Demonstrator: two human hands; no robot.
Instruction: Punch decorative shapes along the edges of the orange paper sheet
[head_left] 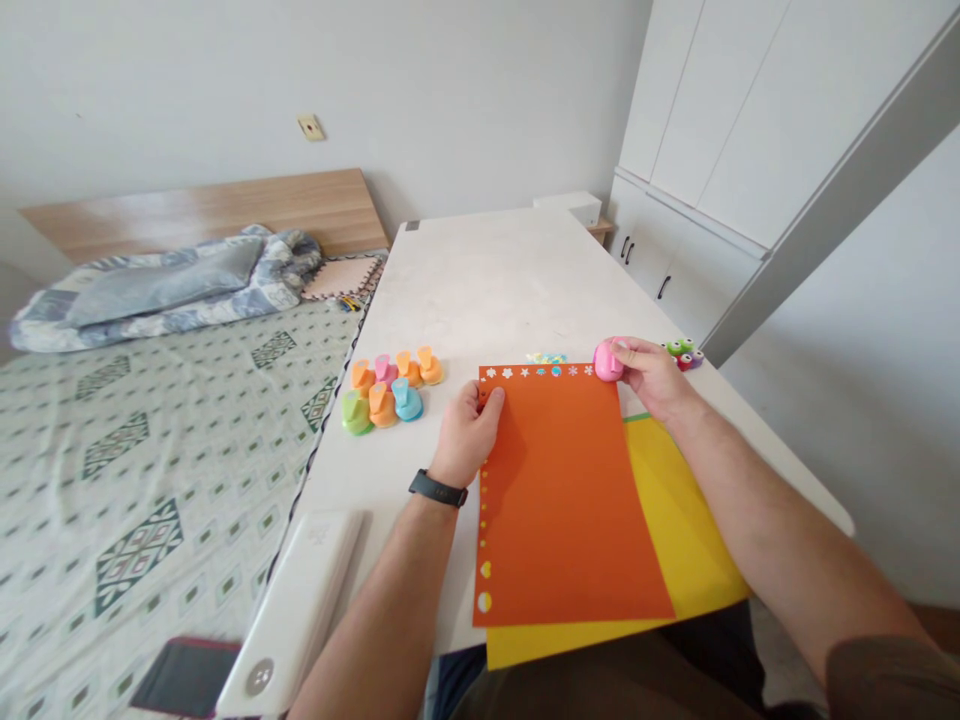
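Observation:
An orange sheet of paper has a row of punched shapes along its top edge and another down its left edge. My left hand pinches its upper left side, thumb on top. At the top right corner, my right hand grips a pink craft punch, which sits on the paper's edge. Beneath the orange sheet lies a yellow sheet, showing at the right and bottom. Small blue and yellow paper cutouts lie just behind the top edge.
Several colourful craft punches stand on the white table to the left. Small green, red and purple items lie beyond my right hand. A long white device rests at the near left edge, beside a bed with a dark tablet.

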